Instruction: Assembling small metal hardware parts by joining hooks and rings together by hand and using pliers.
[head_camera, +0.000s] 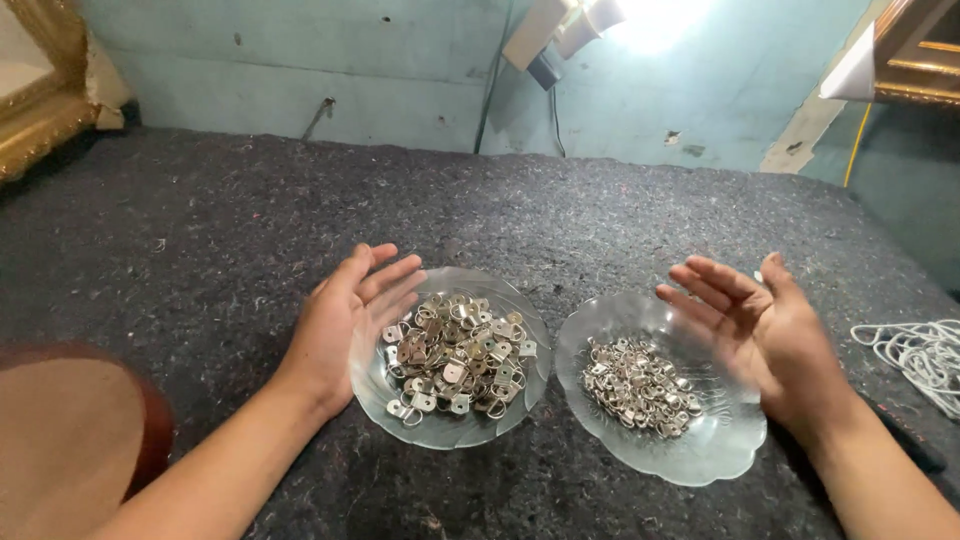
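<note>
Two clear glass dishes stand side by side on a dark grey felt surface. The left dish (527, 385) holds a heap of small metal hanger plates with rings (455, 365). The right dish (720, 455) holds a smaller heap of similar metal fittings (640, 388). My left hand (345, 320) rests at the left dish's left rim, fingers apart, palm turned inward, holding nothing. My right hand (765, 325) hovers over the right dish's right rim, fingers spread, palm facing left, also empty.
A coil of white cord (915, 352) lies at the right edge. A gilded picture frame (40, 110) leans at the back left, another at the top right (915, 55). A teal wall with a bright lamp (590, 20) closes the back. A brown rounded object (70, 435) sits low left.
</note>
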